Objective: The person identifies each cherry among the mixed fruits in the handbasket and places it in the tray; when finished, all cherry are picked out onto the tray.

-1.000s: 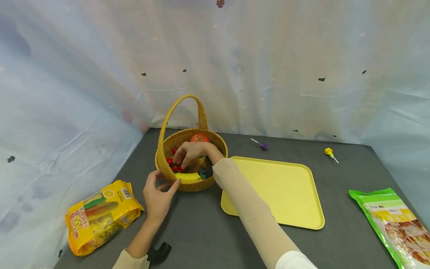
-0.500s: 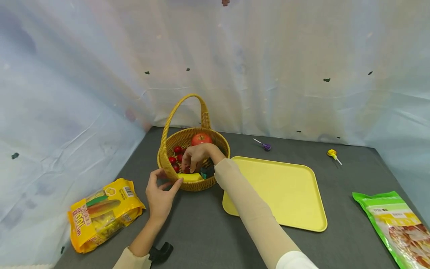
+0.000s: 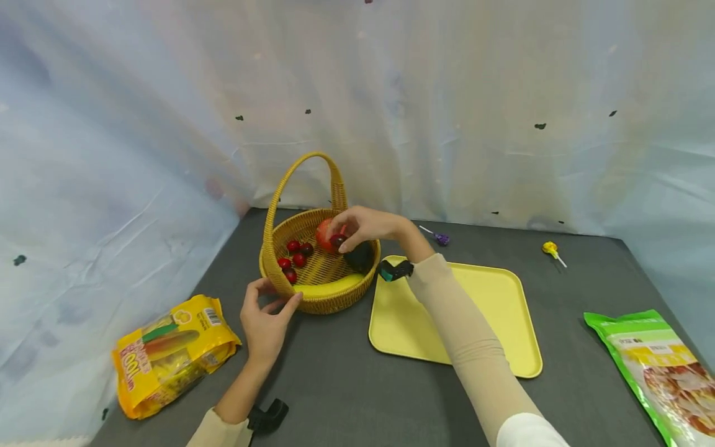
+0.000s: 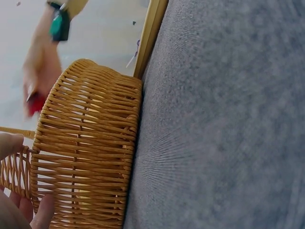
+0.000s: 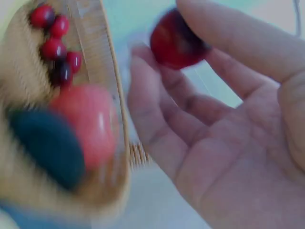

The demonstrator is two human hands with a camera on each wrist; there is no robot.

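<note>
My right hand pinches a dark red cherry between thumb and fingers, above the right part of the wicker basket. The right wrist view shows that cherry held apart from everything in the basket. My left hand grips the near left rim at the foot of the handle; fingers and thumb sit on either side of the wicker in the left wrist view. Inside the basket lie several cherries, a red apple, a yellow banana and a dark green oval object.
A yellow tray lies right of the basket, partly under my right forearm. Behind it is a purple lollipop; a yellow lollipop lies farther right. A yellow bag is at left, a green-edged packet at right.
My right hand has risen from among the cherries and moved right, bringing one cherry up with it. The banana and dark green object show more fully. My left hand keeps its grip.
</note>
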